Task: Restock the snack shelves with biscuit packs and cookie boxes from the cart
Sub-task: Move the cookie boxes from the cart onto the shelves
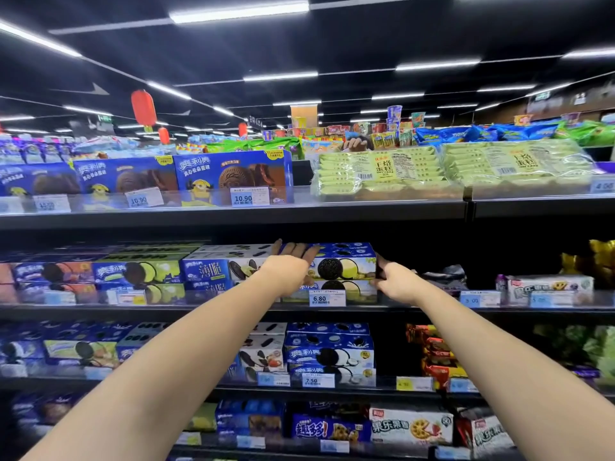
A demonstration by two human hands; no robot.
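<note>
Both bare arms reach to the second shelf. The left hand [289, 266] grasps the left end of a glossy blue cardboard cookie box [346, 266], fingers laid over its top. The right hand [396, 281] clasps the box's right end. The box, printed with a black sandwich cookie and pale green cream, sits atop a matching box [349, 289], behind a clear rail with a "6.80" price tag [327, 298]. On the shelf above, left, stand blue boxes tagged "10.90" [249, 196]; to the right lie crinkly green "DRY CAKE" packs [382, 173]. Far off hang red lanterns [143, 108].
</note>
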